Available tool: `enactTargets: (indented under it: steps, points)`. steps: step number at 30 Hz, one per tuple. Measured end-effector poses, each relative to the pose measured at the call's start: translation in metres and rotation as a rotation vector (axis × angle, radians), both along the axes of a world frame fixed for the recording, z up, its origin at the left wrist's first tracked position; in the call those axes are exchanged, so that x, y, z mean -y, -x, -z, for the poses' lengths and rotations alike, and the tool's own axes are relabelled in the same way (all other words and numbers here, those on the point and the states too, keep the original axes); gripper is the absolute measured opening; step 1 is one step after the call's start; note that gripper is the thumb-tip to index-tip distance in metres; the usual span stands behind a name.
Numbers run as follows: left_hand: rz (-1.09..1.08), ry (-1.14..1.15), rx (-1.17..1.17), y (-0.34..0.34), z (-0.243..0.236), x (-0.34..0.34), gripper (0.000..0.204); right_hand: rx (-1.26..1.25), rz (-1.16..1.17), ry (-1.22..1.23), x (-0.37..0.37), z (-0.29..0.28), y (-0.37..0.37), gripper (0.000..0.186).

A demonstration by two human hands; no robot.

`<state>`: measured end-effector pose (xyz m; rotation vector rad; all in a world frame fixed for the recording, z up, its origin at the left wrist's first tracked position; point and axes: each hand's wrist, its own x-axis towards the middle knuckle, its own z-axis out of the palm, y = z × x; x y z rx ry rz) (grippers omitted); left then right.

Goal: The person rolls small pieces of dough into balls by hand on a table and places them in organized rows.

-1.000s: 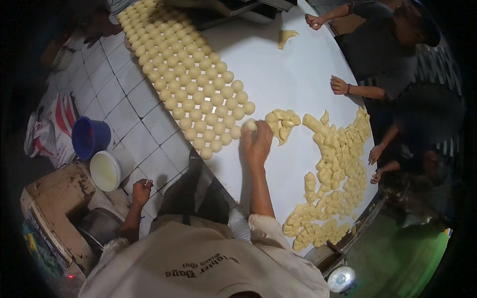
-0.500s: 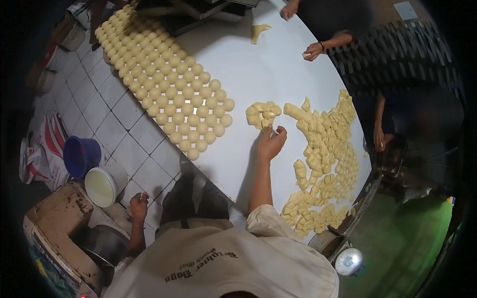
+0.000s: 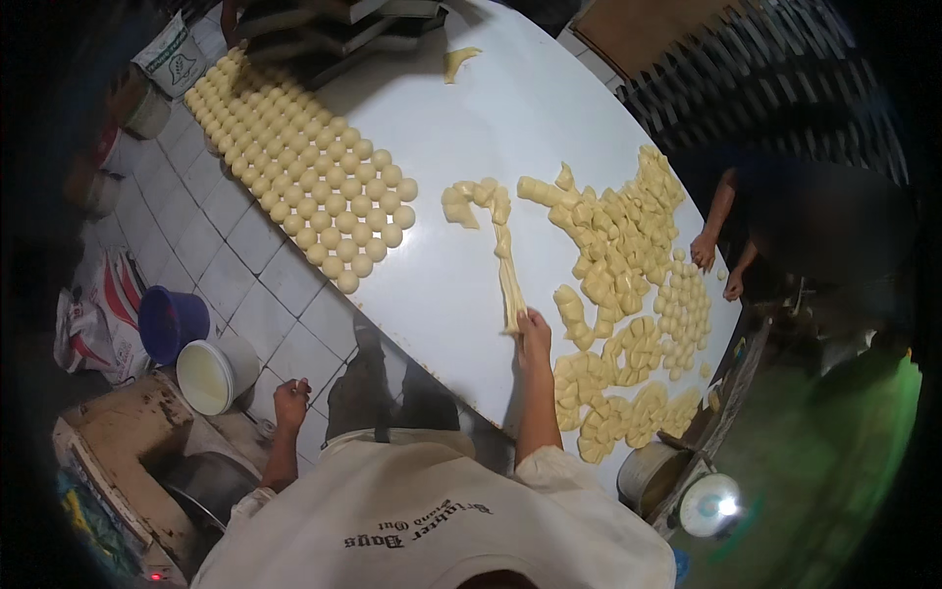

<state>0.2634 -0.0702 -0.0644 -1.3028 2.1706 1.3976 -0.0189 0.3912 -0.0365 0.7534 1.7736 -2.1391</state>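
Note:
My right hand (image 3: 533, 335) is closed on one end of a long stretched strip of pale yellow dough (image 3: 503, 257). The strip runs away from me over the white table (image 3: 446, 324) and bends left at its far end into a thicker lump. My left hand (image 3: 291, 401) hangs to the left, off the table, with its fingers curled; whether anything is in it I cannot make out. To the right of the strip lies a large heap of cut dough pieces (image 3: 613, 236). Rows of smooth round dough balls (image 3: 339, 187) cover the table's left side.
A co-worker's hands (image 3: 704, 251) are beside small dough balls (image 3: 682, 312) at the right edge. Dark trays (image 3: 343, 34) stand at the far end, near a loose dough scrap (image 3: 459, 64). On the tiled floor are a blue bucket (image 3: 173, 324) and a white bucket (image 3: 211, 375).
My right hand has come back toward me, drawing the bunched dough into a long strip. The far co-worker's hands have left view; the right co-worker's hands have reached the table's edge.

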Motion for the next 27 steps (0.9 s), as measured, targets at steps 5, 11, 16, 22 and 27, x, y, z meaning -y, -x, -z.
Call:
enactTargets:
  steps: [5,11,16,22,27]
  points:
    - [0.030,0.072,0.001,-0.044,0.016,-0.037,0.039,0.085,0.035,0.054,-0.020,-0.007,-0.080,0.021]
    - [-0.146,0.047,0.023,-0.095,-0.003,-0.061,0.039,0.011,-0.396,-0.552,-0.031,-0.010,-0.093,0.017]
    - [-0.146,0.081,-0.015,-0.083,-0.041,-0.068,0.040,0.038,-0.396,-0.187,-0.039,-0.002,-0.140,0.016]
    - [0.206,0.019,-0.280,0.045,-0.071,-0.117,0.036,-0.356,-0.572,-0.756,-0.049,-0.010,-0.179,0.020]
    - [0.264,-0.136,-0.309,0.117,-0.122,-0.169,0.036,-0.707,-0.712,-0.864,-0.053,0.003,-0.101,0.030]
